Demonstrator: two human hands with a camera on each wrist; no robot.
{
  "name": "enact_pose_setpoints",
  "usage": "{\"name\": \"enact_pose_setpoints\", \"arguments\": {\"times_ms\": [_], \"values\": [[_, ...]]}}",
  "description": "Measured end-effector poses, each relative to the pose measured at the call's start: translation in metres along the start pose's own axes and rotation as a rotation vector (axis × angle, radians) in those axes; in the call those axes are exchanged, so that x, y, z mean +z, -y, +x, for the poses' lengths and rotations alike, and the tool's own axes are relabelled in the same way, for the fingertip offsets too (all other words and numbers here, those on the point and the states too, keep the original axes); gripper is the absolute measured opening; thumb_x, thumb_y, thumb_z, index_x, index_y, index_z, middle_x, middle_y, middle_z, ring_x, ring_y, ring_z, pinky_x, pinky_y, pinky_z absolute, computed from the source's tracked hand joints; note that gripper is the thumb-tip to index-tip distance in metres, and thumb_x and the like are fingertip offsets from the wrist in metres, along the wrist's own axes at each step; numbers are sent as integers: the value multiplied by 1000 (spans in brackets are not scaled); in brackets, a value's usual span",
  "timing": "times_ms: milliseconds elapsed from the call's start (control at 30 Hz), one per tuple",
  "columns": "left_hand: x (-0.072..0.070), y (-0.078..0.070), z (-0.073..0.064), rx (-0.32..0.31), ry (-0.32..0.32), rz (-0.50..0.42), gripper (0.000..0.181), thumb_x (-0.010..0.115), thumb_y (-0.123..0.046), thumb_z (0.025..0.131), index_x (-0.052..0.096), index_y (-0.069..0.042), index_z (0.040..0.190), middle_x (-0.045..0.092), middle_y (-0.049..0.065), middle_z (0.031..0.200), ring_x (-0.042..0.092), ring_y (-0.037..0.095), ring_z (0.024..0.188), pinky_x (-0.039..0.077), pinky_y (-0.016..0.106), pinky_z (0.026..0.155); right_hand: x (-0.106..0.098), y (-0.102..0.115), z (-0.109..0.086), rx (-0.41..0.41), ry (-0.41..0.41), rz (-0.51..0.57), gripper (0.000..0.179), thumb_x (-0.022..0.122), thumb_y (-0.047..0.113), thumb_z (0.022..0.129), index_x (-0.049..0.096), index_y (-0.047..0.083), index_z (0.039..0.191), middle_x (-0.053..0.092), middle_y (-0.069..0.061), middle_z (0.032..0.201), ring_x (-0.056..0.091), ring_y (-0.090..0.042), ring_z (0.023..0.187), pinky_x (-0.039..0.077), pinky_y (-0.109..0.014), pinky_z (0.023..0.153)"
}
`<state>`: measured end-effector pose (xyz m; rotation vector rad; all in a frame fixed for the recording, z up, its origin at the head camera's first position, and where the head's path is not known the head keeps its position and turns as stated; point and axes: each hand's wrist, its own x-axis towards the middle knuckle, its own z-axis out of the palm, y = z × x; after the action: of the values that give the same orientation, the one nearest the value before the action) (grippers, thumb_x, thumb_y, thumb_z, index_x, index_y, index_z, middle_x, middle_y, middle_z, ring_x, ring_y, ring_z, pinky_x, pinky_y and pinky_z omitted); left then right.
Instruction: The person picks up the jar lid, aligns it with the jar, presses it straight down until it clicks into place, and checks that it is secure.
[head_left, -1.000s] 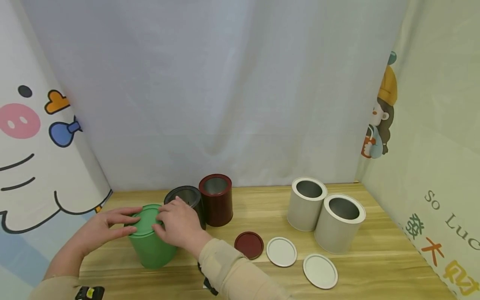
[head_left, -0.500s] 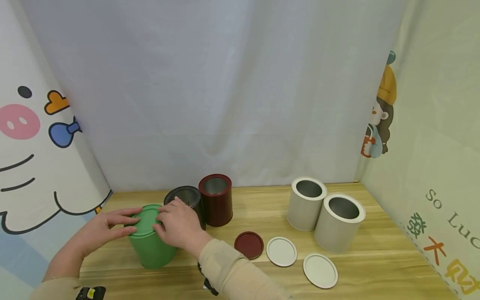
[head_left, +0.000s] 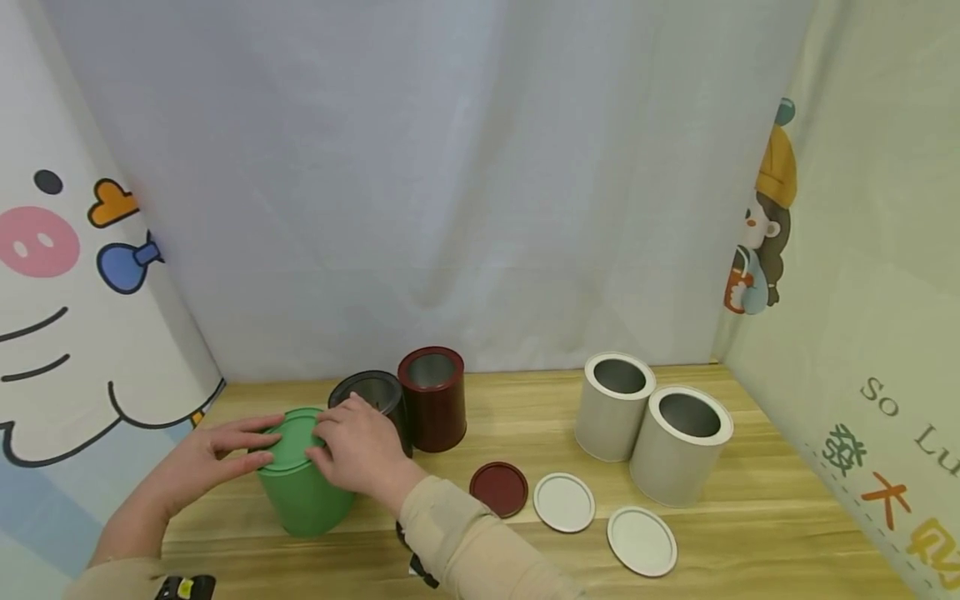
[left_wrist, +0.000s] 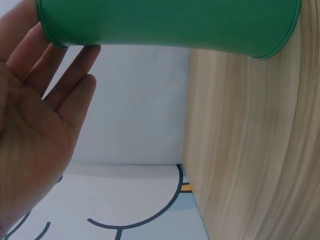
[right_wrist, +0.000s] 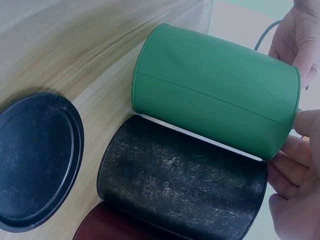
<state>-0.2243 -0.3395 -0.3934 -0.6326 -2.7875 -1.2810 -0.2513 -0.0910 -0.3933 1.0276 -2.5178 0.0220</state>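
Observation:
A green canister point(head_left: 307, 504) stands upright at the left of the table, its green lid point(head_left: 292, 440) on top. On the lid's left side my left hand point(head_left: 198, 460) rests its fingertips, with the fingers spread. My right hand point(head_left: 363, 450) touches the lid's right side with bent fingers. In the left wrist view, the left fingers lie extended along the rim and side of the green canister point(left_wrist: 165, 22). Fingertips of the right hand point(right_wrist: 300, 185) sit at the canister's top edge in the right wrist view. Right beside it is a black canister point(right_wrist: 185, 175), partly hidden by my right hand in the head view.
A dark red canister point(head_left: 435, 417) stands behind the black one. Two white canisters point(head_left: 603, 425) are at the right, uncovered. A dark red lid point(head_left: 498, 490) and two white lids point(head_left: 564, 502) lie in front. A black lid point(right_wrist: 37, 160) shows in the right wrist view.

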Motion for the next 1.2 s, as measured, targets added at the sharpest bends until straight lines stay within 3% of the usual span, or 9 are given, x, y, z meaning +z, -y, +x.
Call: {"name": "enact_pose_setpoints", "arguments": {"times_ms": [267,600,1033,1200], "values": [[3,4,0,27,-6,-18,33,64,-16,98,67,-3,129,48,-26,139,40,-19,116,55,26,82,2,-1,-1,4,4,-3,32,52,47,101,71,31,120,61,14,131,52,-5,123,25,-26,116],[4,3,0,20,-18,16,33,65,-18,98,68,-5,128,51,-21,140,40,-19,115,55,27,82,5,-1,-3,2,-3,14,33,51,48,101,72,30,120,61,13,131,51,-5,124,25,-26,116],[6,7,0,64,-62,69,31,65,-15,97,68,-10,127,54,-12,140,42,-16,117,54,27,82,12,-5,-11,-89,-107,-39,33,49,42,104,69,28,126,60,12,133,50,-5,128,28,-30,115],[11,4,2,115,-123,56,33,62,-9,99,65,-9,132,55,-10,139,41,-13,122,44,15,90,13,-10,-18,-103,-122,8,36,50,42,104,64,25,133,59,10,136,47,-7,131,23,-30,117]]}}
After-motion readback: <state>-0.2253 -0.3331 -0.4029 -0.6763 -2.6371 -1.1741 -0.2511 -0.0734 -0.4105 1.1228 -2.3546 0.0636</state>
